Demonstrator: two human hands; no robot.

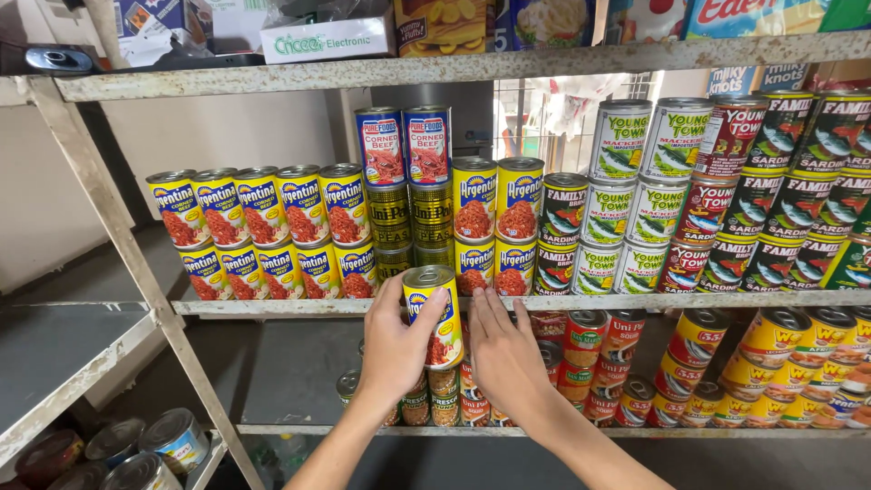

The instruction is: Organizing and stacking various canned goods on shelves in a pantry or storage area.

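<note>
Both hands are reaching toward the middle shelf (272, 307): left hand (395, 349) is gripping a yellow can (434, 313) at its front edge, right hand (504, 349) is lying open, fingers together, just beside it.

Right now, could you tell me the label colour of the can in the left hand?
Mostly yellow, on the round metal can, head view.
</note>
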